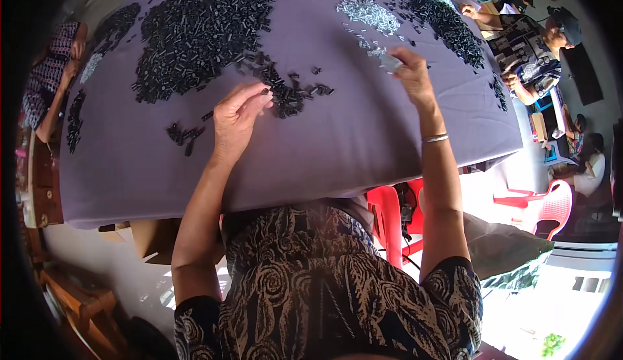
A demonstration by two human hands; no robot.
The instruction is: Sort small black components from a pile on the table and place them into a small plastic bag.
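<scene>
My left hand point(235, 116) is over the purple cloth, thumb and fingers pinched together on a small black tubular piece point(266, 92). Just beyond it lies a loose cluster of similar black pieces point(289, 100), with a few more strays point(185, 134) to its left. My right hand point(414, 77) is raised farther right, its fingers closed. A pale, translucent shape point(390, 62) shows at those fingertips, blurred, so I cannot make out its kind. Nearest to that hand is a scatter of small clear pieces point(376, 51).
A large heap of black pieces point(195, 42) covers the table's far left. Toward the far right are a clear heap point(370, 16) and another black heap point(448, 29). People sit at both sides, one point(529, 51) at right. Red plastic chairs point(545, 207) stand beyond the near edge.
</scene>
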